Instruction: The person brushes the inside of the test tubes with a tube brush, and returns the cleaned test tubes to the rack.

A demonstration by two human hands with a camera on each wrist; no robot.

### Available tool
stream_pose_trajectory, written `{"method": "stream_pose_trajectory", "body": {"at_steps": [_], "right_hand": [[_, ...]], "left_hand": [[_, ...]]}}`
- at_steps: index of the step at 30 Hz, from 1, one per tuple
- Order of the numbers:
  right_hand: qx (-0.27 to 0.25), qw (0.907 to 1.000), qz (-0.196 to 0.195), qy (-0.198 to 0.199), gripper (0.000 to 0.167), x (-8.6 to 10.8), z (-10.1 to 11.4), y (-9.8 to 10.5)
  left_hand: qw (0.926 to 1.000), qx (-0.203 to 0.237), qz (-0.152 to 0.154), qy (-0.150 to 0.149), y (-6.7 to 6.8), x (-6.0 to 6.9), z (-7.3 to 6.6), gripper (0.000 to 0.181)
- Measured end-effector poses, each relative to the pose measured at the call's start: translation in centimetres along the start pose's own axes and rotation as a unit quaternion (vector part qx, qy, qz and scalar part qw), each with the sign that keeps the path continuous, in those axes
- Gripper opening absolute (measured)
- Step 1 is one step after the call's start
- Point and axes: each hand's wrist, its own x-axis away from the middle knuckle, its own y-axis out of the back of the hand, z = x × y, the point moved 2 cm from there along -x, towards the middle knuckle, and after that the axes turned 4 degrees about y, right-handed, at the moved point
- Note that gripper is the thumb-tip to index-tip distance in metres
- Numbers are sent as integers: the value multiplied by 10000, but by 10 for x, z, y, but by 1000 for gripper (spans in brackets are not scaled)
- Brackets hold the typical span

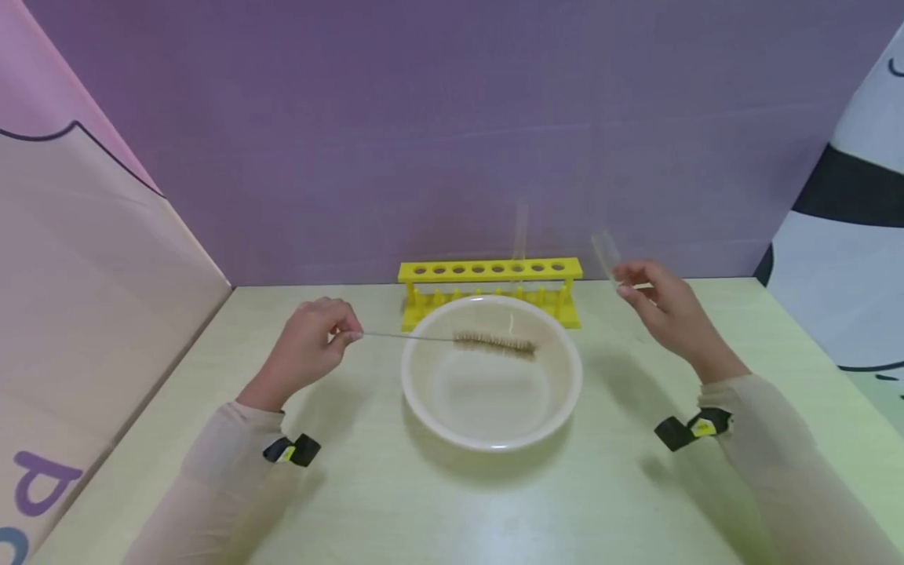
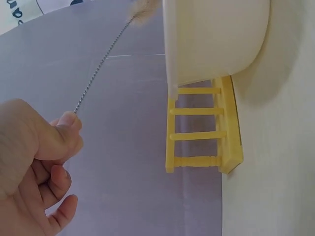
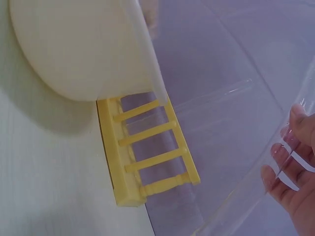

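Note:
My left hand [image 1: 311, 339] pinches the twisted wire handle of a test tube brush [image 1: 494, 343] between thumb and forefinger. The brush lies level, its tan bristles over the white basin [image 1: 492, 446]. In the left wrist view the wire [image 2: 101, 66] runs up from the fingertips, and the bristles are partly cut off. On the other side, my right hand [image 1: 664, 310] holds a clear test tube [image 1: 605, 253] at one end, tilted up to the left. The right wrist view shows that tube [image 3: 236, 196] running past the fingers.
Behind the basin stands a yellow test tube rack [image 1: 487, 272], its lower front partly hidden by the rim. Another clear test tube [image 1: 521, 224] stands upright in it. A purple backdrop [image 1: 452, 141] rises at the back edge of the pale table [image 1: 487, 510].

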Motion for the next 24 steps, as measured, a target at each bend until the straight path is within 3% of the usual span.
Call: {"method": "stream_pose_trajectory", "body": {"at_steps": [4, 11, 18, 24], "right_hand": [[-166, 9996, -216, -42, 25, -2, 2, -1], [-485, 9977, -470, -68, 24, -6, 7, -6], [-821, 9937, -760, -61, 23, -12, 10, -8], [-759, 9930, -905, -37, 23, -17, 12, -9]], "left_hand": [[9996, -223, 140, -120, -6, 0, -3, 21], [9975, -549, 52, -453, -10, -4, -11, 24], [9975, -588, 289, -274, -10, -8, -17, 20], [9974, -561, 388, -222, -9, -8, -18, 19]]}}
